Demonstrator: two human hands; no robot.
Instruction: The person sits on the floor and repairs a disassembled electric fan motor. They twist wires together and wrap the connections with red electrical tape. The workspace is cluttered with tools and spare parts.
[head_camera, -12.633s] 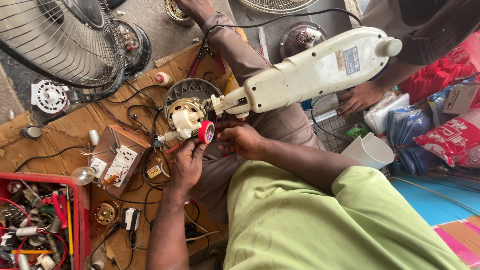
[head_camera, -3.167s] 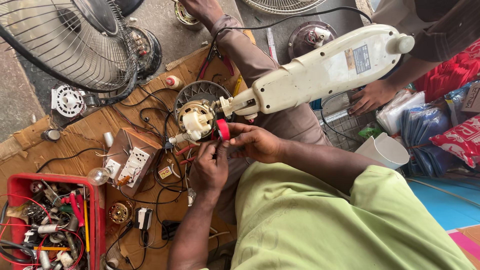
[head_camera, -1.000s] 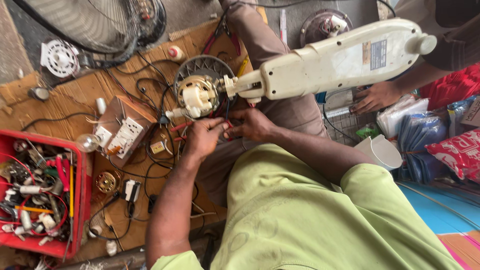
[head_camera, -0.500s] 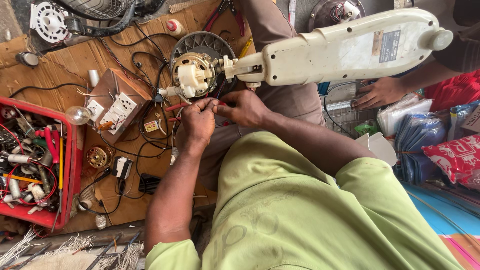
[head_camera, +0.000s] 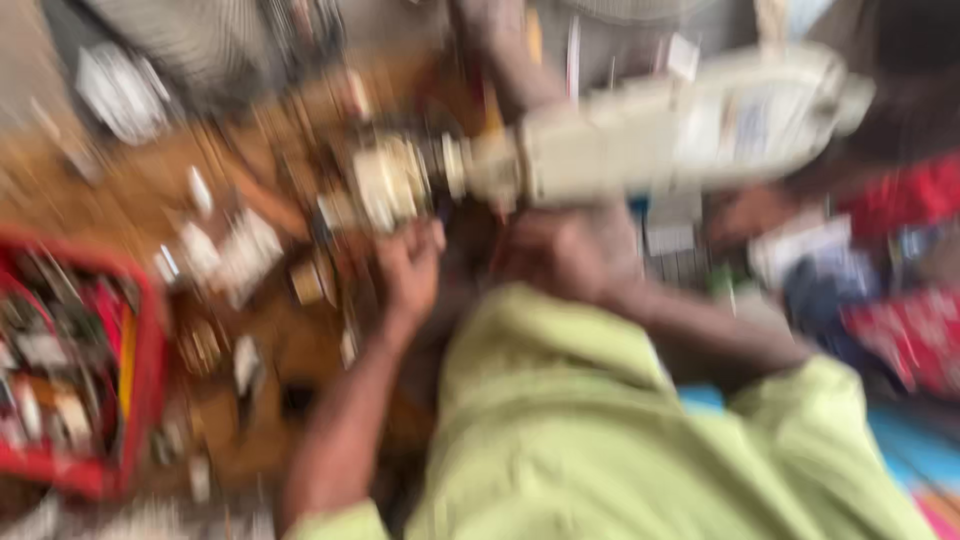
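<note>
Both your hands meet under the fan motor: left hand curled near its housing, right hand closed beside it, grip unclear through blur. Motor stays exposed on its cream stand; reassembly remains.

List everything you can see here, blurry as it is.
fan body: one, cream, lying across the top, over the lap.
fan motor: one, pale metal, at the body's left end.
tray: one, red, far left, full of small parts too blurred to name.
wooden board: one, brown, under scattered small parts.
packets: red, far right; number unclear.
another person's hand: one, right of the fan body.
shirt: one, light green, bottom centre.
left hand: below the motor.
right hand: under the fan body.
</note>
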